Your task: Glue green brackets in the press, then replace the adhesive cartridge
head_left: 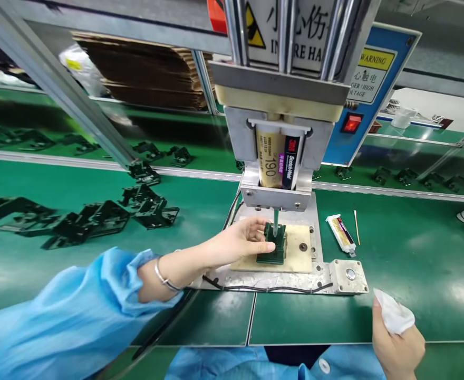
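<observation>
Right fingers (377,319) tight round white wipe (395,314), left fingers (255,246) round dark part (272,256), green factory bench (414,258) beneath.

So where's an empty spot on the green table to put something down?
Bare green table right of the small glue tube, and in front of the metal base, near the right hand holding a cloth. Crowded: black parts piled at left, and under the nozzle, where the left hand holds a green part.
</observation>
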`<state>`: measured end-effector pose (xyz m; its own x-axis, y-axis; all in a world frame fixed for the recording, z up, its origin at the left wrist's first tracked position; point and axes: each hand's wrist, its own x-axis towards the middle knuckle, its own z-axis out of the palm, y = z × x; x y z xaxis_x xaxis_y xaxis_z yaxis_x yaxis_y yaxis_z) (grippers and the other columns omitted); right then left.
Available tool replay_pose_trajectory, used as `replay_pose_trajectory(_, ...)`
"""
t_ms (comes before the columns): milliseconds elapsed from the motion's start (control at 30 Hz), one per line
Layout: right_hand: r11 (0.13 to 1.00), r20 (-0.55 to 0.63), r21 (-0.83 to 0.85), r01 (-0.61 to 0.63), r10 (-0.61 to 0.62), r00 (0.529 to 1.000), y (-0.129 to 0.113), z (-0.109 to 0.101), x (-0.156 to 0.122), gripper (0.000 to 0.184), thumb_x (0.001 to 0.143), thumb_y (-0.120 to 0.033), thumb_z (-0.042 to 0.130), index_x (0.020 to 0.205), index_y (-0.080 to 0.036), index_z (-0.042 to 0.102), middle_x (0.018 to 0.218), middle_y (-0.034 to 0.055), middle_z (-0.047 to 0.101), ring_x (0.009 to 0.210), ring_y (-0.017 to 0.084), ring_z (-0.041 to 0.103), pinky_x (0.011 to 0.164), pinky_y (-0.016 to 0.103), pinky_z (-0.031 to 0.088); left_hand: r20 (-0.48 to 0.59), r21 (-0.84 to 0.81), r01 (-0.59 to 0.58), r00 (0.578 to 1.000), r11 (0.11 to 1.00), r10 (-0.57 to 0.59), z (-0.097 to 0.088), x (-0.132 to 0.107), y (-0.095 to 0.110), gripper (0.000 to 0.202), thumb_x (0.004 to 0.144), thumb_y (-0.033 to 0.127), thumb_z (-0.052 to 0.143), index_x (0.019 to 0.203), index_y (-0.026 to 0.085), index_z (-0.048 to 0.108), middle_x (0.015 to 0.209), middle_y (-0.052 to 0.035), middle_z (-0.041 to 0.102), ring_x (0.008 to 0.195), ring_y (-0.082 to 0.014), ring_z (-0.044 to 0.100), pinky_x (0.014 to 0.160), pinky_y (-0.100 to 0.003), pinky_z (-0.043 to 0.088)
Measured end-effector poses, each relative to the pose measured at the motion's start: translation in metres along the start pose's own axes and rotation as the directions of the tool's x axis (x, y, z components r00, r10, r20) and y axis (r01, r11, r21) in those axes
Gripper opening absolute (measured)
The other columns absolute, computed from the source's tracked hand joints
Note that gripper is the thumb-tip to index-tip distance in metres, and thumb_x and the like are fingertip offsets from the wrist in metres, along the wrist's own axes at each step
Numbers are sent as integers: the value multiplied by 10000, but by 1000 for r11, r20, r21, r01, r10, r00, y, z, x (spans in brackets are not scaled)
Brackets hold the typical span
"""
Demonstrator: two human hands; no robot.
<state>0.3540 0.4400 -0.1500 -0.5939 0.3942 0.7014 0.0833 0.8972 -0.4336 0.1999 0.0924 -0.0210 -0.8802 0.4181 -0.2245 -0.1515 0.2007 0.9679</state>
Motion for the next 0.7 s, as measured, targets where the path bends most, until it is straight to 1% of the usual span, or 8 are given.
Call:
replay_pose_trajectory(100,983,59,49,-174,171,983,-4,-1,0,533,803,-716,623,564,-240,649,638,100,716,664,302,721,775,448,599,-32,338,-122,989,933,141,2,2,-11,548,719,437,770,1172,198,574,1038,-87,673,949,-252,662,914,-433,541)
replay_pose_trajectory(167,972,70,77,-221,215,974,-5,-2,0,554,760,-762,638,557,-247,645,639,100,715,664,303,716,807,461,593,-36,511,-133,984,849,176,2,-2,-13,618,764,478,723,1286,200,543,1203,-141,648,1114,-308,624,994,-485,501)
replay_pose_trajectory(267,954,88,106,-280,271,959,-8,-5,4,572,753,-775,635,614,-223,684,720,132,737,762,331,724,841,464,571,-79,649,-101,977,754,200,-8,-15,-6,881,669,554,788,1423,216,484,1479,-183,503,1397,-402,421,1135,-573,366)
replay_pose_trajectory(333,913,159,110,-394,375,913,-13,-6,11,596,732,-779,641,722,-191,739,839,160,754,899,371,717,858,467,552,-178,678,-32,962,735,206,-23,-31,0,963,599,602,800,1434,225,503,1511,-163,487,1426,-420,392,1136,-556,376)
replay_pose_trajectory(433,791,305,110,-601,549,778,-27,-1,30,685,618,-780,701,896,-158,776,991,167,753,1044,411,673,900,480,522,-391,598,187,917,779,80,-51,-59,0,821,663,703,668,1341,244,608,1296,-103,665,1228,-384,601,891,-420,562)
replay_pose_trajectory(533,684,443,153,-713,597,668,-43,10,49,749,542,-721,769,994,-124,769,1041,153,748,1045,391,664,901,461,515,-526,354,375,837,857,-149,-74,-82,-23,849,621,790,662,1282,257,638,1169,-74,728,1043,-341,683,691,-336,575)
replay_pose_trajectory(633,616,543,186,-765,584,603,-53,20,59,760,530,-667,808,1035,-102,760,1034,137,750,1007,363,675,867,432,521,-554,71,325,799,943,-234,-77,-95,-57,853,554,794,746,1190,231,668,1301,-92,686,1124,-305,646,796,-292,570)
replay_pose_trajectory(700,599,539,193,-777,597,594,-56,22,59,756,522,-646,829,1049,-109,760,1049,127,749,1026,360,671,884,428,513,-599,-69,249,764,966,-240,-68,-97,-76,833,590,782,750,1207,234,645,1290,-91,691,1090,-271,651,792,-261,560)
